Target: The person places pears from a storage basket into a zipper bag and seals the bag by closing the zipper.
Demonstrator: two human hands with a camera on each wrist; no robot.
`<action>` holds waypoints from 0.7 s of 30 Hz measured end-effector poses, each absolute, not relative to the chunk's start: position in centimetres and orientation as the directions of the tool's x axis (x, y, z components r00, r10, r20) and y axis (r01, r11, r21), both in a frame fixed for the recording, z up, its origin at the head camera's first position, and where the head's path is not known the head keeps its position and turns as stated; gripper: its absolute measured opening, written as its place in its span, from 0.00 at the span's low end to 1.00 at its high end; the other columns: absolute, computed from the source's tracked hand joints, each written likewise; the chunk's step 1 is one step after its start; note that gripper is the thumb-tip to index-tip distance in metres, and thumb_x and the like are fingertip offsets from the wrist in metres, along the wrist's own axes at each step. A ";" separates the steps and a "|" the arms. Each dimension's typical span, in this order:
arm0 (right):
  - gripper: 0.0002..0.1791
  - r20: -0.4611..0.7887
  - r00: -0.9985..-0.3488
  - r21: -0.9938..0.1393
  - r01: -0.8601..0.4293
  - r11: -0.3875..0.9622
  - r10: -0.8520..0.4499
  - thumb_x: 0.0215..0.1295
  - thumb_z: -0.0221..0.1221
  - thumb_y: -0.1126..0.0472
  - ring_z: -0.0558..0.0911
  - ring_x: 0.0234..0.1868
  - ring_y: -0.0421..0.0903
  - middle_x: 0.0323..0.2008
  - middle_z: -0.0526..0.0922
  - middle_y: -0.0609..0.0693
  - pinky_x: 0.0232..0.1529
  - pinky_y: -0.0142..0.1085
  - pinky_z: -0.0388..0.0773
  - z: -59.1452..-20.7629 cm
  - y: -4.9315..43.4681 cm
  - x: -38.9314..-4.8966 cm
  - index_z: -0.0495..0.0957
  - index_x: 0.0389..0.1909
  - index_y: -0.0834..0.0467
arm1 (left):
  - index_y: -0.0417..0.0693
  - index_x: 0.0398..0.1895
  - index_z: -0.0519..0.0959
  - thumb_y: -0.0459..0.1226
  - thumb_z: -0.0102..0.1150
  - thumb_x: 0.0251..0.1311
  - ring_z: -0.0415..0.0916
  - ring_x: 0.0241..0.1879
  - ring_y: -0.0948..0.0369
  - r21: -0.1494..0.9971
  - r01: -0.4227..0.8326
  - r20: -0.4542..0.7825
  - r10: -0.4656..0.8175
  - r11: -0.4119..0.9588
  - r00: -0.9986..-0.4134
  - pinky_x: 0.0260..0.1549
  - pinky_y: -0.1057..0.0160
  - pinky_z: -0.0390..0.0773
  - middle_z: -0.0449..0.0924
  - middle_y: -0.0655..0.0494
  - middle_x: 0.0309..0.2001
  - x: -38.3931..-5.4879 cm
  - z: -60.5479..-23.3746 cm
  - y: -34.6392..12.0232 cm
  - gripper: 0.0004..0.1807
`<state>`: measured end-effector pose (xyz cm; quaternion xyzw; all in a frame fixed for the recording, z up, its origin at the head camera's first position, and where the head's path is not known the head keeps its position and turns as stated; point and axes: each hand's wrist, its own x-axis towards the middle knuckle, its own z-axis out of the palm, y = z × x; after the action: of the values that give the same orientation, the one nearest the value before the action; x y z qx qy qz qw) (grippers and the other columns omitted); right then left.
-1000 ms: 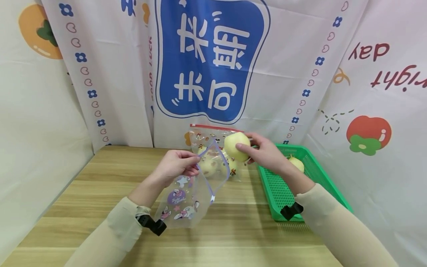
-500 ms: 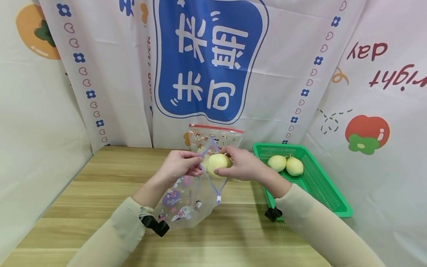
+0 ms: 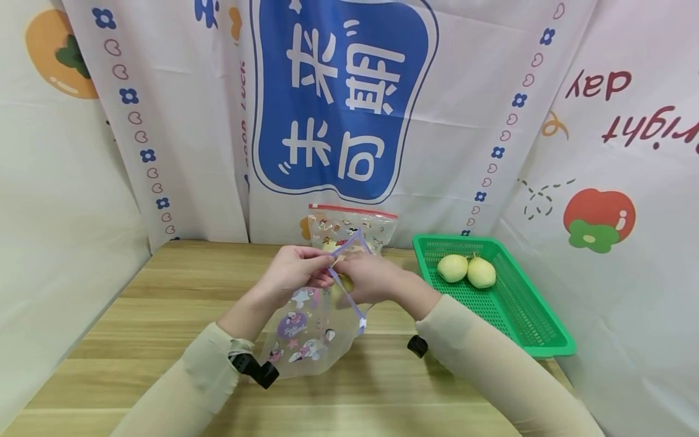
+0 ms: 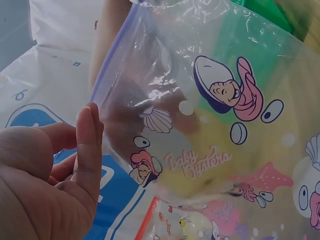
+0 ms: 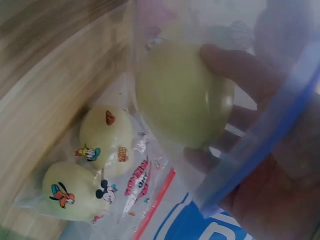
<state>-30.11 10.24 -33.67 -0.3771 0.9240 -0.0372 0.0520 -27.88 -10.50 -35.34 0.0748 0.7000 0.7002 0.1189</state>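
My left hand point(image 3: 292, 270) pinches the purple zip edge of a clear plastic zip bag point(image 3: 314, 349) printed with cartoons. The bag's mouth stands apart, its white slider low on the right side. My right hand point(image 3: 372, 279) reaches inside the mouth and grips a pale yellow pear point(image 5: 175, 95), seen through the plastic in the right wrist view. In the head view the hand and bag hide most of this pear. The left wrist view shows the bag's printed side, with the right hand blurred behind it.
Behind the hands, a red-zip bag point(image 3: 352, 218) holding pears point(image 5: 106, 135) lies against the printed curtain. On the right of the wooden table point(image 3: 109, 364) stands a green basket point(image 3: 546, 315) with two pears point(image 3: 452, 268) at its back.
My right hand has carried the pear left and down into the bag's mouth, uncovering the basket's pears. My left hand keeps its pinch on the zip edge.
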 end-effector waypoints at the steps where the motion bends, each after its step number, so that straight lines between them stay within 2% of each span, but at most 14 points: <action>1: 0.34 -0.084 -0.708 -0.092 -0.696 0.713 -0.702 0.62 0.77 0.42 0.86 0.62 0.51 0.58 0.88 0.51 0.69 0.47 0.83 -34.0 10.0 -30.3 0.83 0.64 0.54 | 0.23 0.61 0.81 0.32 0.62 0.79 0.88 0.25 0.66 0.998 -0.062 -0.062 0.269 0.008 -0.961 0.30 0.70 0.90 0.91 0.52 0.30 -27.8 -35.3 -10.5 0.19; 3: 0.29 -0.117 -0.700 -0.070 -0.701 0.709 -0.704 0.62 0.78 0.41 0.87 0.52 0.49 0.49 0.88 0.49 0.60 0.45 0.86 -34.5 9.5 -30.4 0.85 0.55 0.55 | 0.23 0.61 0.81 0.32 0.62 0.79 0.88 0.25 0.66 0.998 -0.061 -0.062 0.264 0.011 -0.962 0.30 0.70 0.90 0.91 0.52 0.29 -27.8 -35.3 -10.6 0.18; 6: 0.25 -0.154 -0.691 -0.045 -0.709 0.704 -0.706 0.62 0.78 0.41 0.84 0.41 0.46 0.41 0.87 0.47 0.51 0.43 0.86 -35.1 9.1 -30.6 0.85 0.46 0.55 | 0.23 0.60 0.82 0.32 0.62 0.79 0.88 0.25 0.66 0.998 -0.058 -0.059 0.264 0.013 -0.963 0.30 0.70 0.90 0.90 0.53 0.29 -27.7 -35.3 -10.7 0.18; 16: 0.26 -0.147 -0.718 0.002 -0.688 0.726 -0.680 0.62 0.79 0.40 0.84 0.36 0.46 0.37 0.86 0.46 0.48 0.43 0.88 -35.7 8.4 -30.3 0.85 0.45 0.56 | 0.24 0.59 0.83 0.33 0.63 0.79 0.88 0.26 0.66 0.999 -0.050 -0.051 0.270 0.014 -0.962 0.32 0.69 0.91 0.91 0.53 0.30 -27.8 -35.5 -11.2 0.17; 21: 0.25 -0.146 -0.726 -0.009 -0.679 0.734 -0.672 0.62 0.78 0.40 0.86 0.38 0.46 0.39 0.87 0.46 0.49 0.43 0.89 -35.9 8.4 -30.2 0.85 0.45 0.55 | 0.25 0.58 0.84 0.33 0.63 0.79 0.89 0.26 0.66 0.998 -0.050 -0.056 0.264 0.028 -0.963 0.32 0.68 0.91 0.91 0.53 0.30 -27.8 -35.5 -11.3 0.17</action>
<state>-30.18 8.42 -35.88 -0.3637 0.9286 0.0225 0.0700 -27.76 -11.29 -35.46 0.0756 0.7079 0.6931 0.1134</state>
